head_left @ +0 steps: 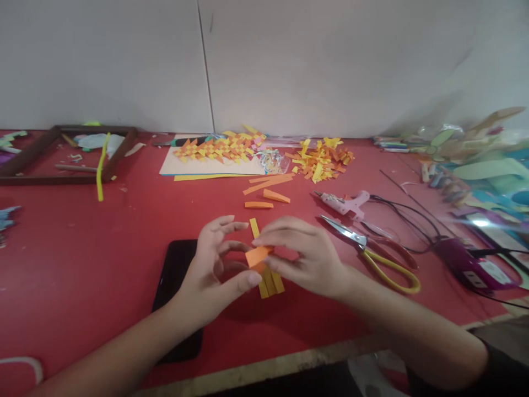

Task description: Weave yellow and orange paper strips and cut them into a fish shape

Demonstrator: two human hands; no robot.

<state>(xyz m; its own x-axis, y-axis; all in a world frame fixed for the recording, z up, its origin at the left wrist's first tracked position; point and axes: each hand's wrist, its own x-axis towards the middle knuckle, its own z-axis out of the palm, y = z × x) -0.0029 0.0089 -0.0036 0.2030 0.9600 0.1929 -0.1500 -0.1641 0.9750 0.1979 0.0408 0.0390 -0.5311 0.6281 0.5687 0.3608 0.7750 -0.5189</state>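
Note:
My two hands meet over the red table (103,231) near its front edge. My right hand (301,256) pinches a short orange paper strip (257,256) at its fingertips. My left hand (215,264) curls beside it, thumb and fingers touching the same strip and the yellow strips (270,282) that hang below it. One yellow strip end (253,226) sticks up behind the fingers. Loose orange strips (268,190) lie on the table just beyond my hands.
A black phone (173,275) lies under my left wrist. Scissors (372,253) and a pink glue gun (345,203) lie to the right, with cables and a purple device (467,264). A woven orange-yellow mat (217,148), paper scraps (320,160) and a wooden frame (61,154) sit farther back.

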